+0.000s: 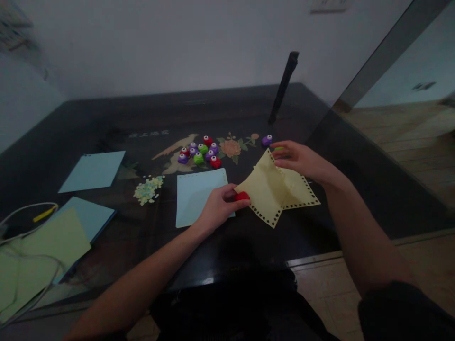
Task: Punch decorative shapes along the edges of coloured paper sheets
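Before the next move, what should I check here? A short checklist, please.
1. Small red plastic punch in the left hand: ok, held.
2. Yellow paper sheet with punched borders at the punch: ok, its left side is there.
3. Sheet flat: not ok, it curves upward.
4. Right hand has a grip on the sheet: cannot tell; it is at the raised corner.
5. Punch slot lined up: cannot tell, hidden.
6. Pile of pale paper bits away from both hands: ok.

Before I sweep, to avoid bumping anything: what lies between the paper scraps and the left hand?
In the head view, light blue paper lies between the paper scraps and the left hand.
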{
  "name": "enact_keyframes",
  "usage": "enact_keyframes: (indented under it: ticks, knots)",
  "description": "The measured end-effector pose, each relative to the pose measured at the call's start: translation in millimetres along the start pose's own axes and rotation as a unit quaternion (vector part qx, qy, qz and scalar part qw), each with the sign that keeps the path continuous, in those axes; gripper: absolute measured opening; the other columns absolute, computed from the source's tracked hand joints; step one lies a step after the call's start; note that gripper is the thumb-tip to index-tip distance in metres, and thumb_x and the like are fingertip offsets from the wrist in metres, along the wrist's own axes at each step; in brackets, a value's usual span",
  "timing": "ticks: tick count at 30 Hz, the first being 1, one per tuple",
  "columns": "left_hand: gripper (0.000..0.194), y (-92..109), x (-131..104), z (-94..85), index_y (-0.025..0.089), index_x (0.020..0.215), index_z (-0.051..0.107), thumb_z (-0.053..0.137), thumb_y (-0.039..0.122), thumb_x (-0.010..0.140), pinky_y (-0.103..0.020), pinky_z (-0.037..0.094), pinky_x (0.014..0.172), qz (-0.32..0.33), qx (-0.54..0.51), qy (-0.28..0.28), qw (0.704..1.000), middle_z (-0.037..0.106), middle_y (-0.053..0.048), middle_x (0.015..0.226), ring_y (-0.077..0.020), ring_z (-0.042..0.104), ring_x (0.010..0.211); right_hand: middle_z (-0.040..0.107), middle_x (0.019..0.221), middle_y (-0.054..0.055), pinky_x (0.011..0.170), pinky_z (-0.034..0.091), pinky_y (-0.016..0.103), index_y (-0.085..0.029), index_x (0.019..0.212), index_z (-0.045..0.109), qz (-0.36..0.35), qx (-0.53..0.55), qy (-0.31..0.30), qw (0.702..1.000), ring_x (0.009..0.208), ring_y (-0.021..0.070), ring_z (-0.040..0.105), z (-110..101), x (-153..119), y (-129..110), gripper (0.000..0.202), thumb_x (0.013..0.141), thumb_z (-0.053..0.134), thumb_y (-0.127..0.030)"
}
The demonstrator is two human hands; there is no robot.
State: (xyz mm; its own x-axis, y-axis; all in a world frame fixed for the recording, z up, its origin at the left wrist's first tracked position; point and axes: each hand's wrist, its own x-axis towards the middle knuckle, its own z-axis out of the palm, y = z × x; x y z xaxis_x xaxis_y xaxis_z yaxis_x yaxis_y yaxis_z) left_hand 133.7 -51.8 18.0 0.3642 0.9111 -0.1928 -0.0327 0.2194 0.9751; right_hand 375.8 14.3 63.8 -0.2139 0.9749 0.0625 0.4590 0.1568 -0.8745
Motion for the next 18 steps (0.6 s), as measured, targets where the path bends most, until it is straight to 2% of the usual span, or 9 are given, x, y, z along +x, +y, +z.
enact_keyframes:
  ticks: [3,8,14,18]
  knots:
    - [0.029,1.3,-0.3,-1.9,0.014,0.085,0.063,0.077,0.03,0.065,-0.033,0.049,0.077,-0.006,0.007,-0.006,1.0,0.072,-0.007,0.087,-0.0204,0.067,0.083,0.07,0.085,0.007,0.076,0.054,0.038,-0.015,0.103,0.065,0.056,0.08,-0.067,0.993,0.079,0.021,0.067,2.4,8.8,10.5,0.047,0.061,0.076,-0.033]
    - [0.029,1.1,-0.3,-2.9,0.014,0.086,0.063,0.076,0.029,0.065,-0.033,0.049,0.078,-0.027,0.005,-0.014,1.0,0.072,-0.007,0.088,-0.0205,0.067,0.083,0.073,0.085,0.006,0.065,0.056,0.033,-0.018,0.093,0.068,0.106,0.164,-0.065,0.979,0.071,0.0198,0.068,1.7,-2.3,9.6,0.041,0.056,0.08,-0.031]
    - [0.027,0.7,-0.6,-2.0,0.015,0.083,0.063,0.077,0.028,0.064,-0.035,0.049,0.081,-0.033,0.002,-0.016,0.999,0.072,-0.008,0.092,-0.0211,0.067,0.086,0.074,0.086,0.005,0.061,0.057,0.032,-0.02,0.094,0.07,0.138,0.171,-0.114,0.969,0.07,0.0207,0.07,-1.2,-5.4,13.1,0.038,0.057,0.079,-0.028]
    - [0.028,0.7,-0.9,-1.6,0.014,0.083,0.063,0.077,0.028,0.064,-0.035,0.05,0.079,-0.037,0.001,-0.014,0.999,0.073,-0.008,0.09,-0.0216,0.067,0.085,0.074,0.08,0.003,0.054,0.056,0.03,-0.021,0.094,0.071,0.126,0.143,-0.122,0.974,0.064,0.0203,0.07,1.6,-8.5,10.7,0.035,0.061,0.077,-0.03]
